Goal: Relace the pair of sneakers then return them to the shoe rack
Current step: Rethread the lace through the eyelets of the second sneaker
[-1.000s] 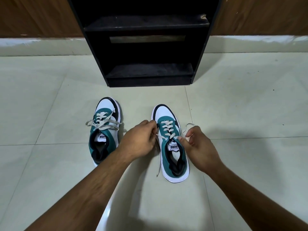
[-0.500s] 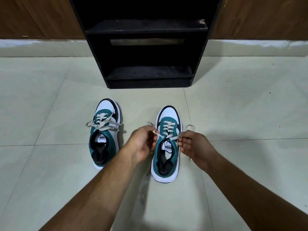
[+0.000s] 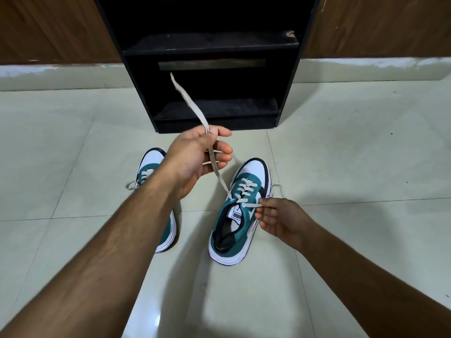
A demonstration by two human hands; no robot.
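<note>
Two teal, white and black sneakers, side by side on pale floor tiles (image 3: 341, 142), toes toward a black shoe rack (image 3: 214, 111) set against a wood-panelled wall. Right sneaker (image 3: 240, 211) in full sight: white toe cap, dark trim, teal upper, black heel lining, white tongue label, thick white sole; grey-white flat lace (image 3: 214, 164) crossed through the lower eyelets, upper ones loose. Left sneaker (image 3: 148, 167) mostly hidden behind the left forearm, with white toe, teal side, a grey lace loop spilling off its outer edge, and white sole at the heel all that showed.

Left hand (image 3: 195, 157) raised above and between the shoes, fingers (image 3: 223, 150) closed on one end of the right sneaker's lace, drawn taut up from an eyelet on the shoe's left side; free tip stuck up past the hand, in front of the rack's lower shelf. Right hand (image 3: 280, 218) low beside the right sneaker's outer side, thumb and fingertips pinched on the other lace end just outside an upper eyelet, with a slack loop lying on the floor beyond.
</note>
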